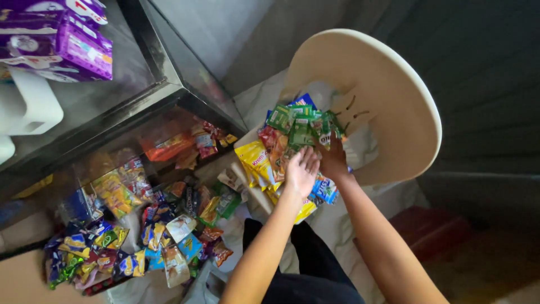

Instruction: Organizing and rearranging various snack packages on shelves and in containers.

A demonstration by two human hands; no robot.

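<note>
Green sachets [304,126], a bunched strip of them, sit at the top of a heap of snack packets [270,155] that lies on the tilted seat of a cream plastic chair [394,101]. The right hand [333,160] comes up under the strip from the near side, its fingers closed round the lower edge of the sachets. The left hand [301,169] lies flat just beside it, fingers spread and slightly apart, palm pressing down on the orange and yellow packets; it clamps nothing. The two hands touch or nearly touch at the thumbs' side; which cannot be told.

Under the hands the heap holds a yellow packet [253,160] to the left and a blue one [325,188] below the right wrist. The chair leans over white cloth [337,219] spread on the floor, and the person's dark trousers [309,264] show between the forearms.

Left of the chair stands a glass counter [169,73] with a black frame. Behind its front pane lie more packets [140,225], in many colours, piled in a loose spread. On the counter top, at the far left, are purple packs [67,39] and a white plastic thing [31,107]. A red object [427,231] rests on the floor, blurred, to the right of the right arm.
</note>
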